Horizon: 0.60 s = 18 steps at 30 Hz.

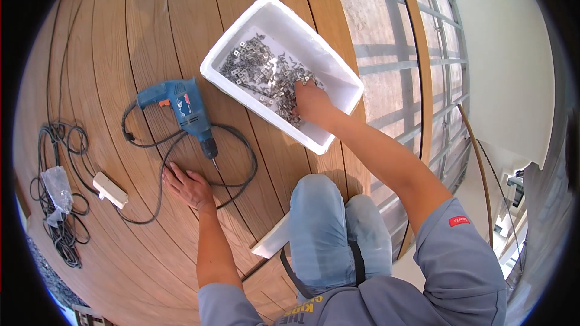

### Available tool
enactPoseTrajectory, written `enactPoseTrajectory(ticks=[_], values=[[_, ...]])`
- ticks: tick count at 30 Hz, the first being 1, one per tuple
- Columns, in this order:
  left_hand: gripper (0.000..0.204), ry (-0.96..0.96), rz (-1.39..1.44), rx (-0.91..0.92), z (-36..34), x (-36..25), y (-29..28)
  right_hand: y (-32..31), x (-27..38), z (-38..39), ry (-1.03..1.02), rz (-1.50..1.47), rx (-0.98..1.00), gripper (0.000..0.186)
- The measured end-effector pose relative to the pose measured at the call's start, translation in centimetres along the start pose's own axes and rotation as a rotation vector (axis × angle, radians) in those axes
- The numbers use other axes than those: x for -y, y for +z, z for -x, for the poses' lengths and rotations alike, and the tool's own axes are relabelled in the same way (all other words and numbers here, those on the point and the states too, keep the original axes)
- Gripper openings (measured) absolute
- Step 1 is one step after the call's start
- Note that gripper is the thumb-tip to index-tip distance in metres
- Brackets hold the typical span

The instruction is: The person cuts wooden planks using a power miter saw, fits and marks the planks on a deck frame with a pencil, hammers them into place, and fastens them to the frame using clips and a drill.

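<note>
My right hand (311, 104) reaches into a white plastic bin (329, 63), its fingers bent down among a heap of small metal clips and screws (254, 69). Those fingertips are buried in the pile, so what they grip, if anything, is hidden. My left hand (188, 187) lies flat on the wooden deck boards (181, 36), fingers spread, holding nothing. Just above it a blue corded power drill (188, 105) rests on its side, a bit in its chuck pointing toward my knees. The drill's black cable (251, 151) loops around beside my left hand.
At the far left lie a coiled dark cord (60, 229), a clear plastic bag (57, 187) and a white power socket block (110, 189). Right of the deck, a metal frame (386, 67) and a loose board (417, 36) run beside a pale wall (504, 42). A white offcut (272, 240) touches my knee.
</note>
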<state>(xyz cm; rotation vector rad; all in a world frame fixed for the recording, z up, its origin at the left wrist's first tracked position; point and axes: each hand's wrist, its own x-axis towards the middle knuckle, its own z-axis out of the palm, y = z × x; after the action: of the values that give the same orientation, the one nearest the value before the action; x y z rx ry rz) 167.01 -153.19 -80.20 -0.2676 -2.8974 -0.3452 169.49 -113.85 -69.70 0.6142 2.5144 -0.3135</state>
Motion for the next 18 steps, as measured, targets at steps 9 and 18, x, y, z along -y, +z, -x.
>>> enactPoseTrajectory(ticks=[9,18], values=[[0.050,-0.022,-0.017,-0.046,0.2,0.3,0.0,-0.2,-2.9,-1.9,-0.051,-0.281,-0.060,0.013],[0.048,-0.026,-0.053,-0.065,0.5,0.1,0.3,-1.4,-2.6,-1.1,-0.157,0.049,0.010,0.021]])
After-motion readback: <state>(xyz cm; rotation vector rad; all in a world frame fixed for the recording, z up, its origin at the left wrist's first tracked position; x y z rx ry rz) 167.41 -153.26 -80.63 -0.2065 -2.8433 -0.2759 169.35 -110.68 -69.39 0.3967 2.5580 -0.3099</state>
